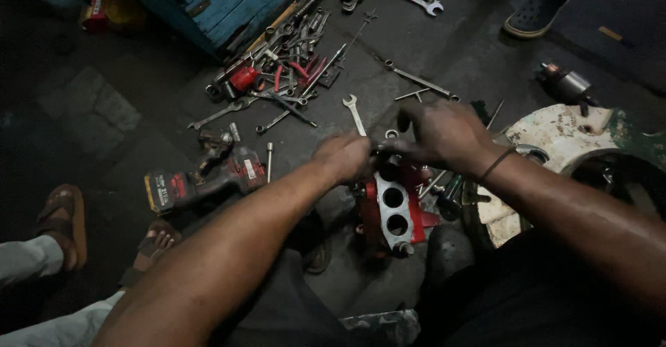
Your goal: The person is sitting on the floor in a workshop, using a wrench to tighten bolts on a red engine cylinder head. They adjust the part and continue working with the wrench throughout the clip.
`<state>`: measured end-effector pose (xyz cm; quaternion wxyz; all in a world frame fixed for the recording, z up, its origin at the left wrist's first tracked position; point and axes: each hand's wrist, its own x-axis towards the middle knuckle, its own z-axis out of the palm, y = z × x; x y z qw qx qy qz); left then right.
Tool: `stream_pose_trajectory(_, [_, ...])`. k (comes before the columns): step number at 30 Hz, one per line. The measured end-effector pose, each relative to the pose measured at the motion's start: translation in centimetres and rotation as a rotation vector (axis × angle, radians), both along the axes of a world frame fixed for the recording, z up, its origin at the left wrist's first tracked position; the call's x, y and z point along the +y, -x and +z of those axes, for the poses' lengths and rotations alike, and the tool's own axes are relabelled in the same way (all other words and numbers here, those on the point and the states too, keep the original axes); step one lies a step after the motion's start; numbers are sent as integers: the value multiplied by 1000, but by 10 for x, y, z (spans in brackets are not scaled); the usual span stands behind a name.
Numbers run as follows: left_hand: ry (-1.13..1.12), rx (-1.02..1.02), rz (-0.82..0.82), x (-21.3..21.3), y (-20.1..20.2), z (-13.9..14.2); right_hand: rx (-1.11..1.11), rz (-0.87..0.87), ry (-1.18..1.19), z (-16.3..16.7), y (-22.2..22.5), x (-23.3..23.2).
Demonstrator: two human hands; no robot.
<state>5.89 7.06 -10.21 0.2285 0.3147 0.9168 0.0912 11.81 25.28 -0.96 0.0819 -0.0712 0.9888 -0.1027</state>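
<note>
Your forearms are reaching down to the red engine part (395, 208) on the floor, right of the red power tool (201, 180). Left hand (343, 156) and right hand (444, 135) are pinching something small at its top end; what, I can't tell. It's looking heavy, rigid, oily: grip the body's sides.

Single head view. I look steeply down from the wearer's head onto a dark workshop floor (485, 48), facing forward and away from the body. The red engine part (395, 208) sits just below frame centre and serves as my landmark; it lies close to the lens, within arm's reach. Both forearms enter from the bottom edge and converge just above it. Beyond it, toward the top edge, lies a scatter of wrenches (291, 76). Left of it rests a cordless power tool (208, 177). No second view overlaps.
</note>
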Motion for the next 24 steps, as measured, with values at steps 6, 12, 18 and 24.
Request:
stream_pose_trajectory(6, [-47,8,0,0,2,-9,61,223,80,-23,1,5])
stream_pose_trajectory(12, [-38,3,62,2,0,-8,146,325,334,-22,-1,13])
stream_pose_trajectory(18, [-17,-13,-3,1,1,5,-132,93,168,-10,2,13])
stream_pose_trajectory(24, [-32,-13,32,-9,3,8,305,438,418,-18,-4,14])
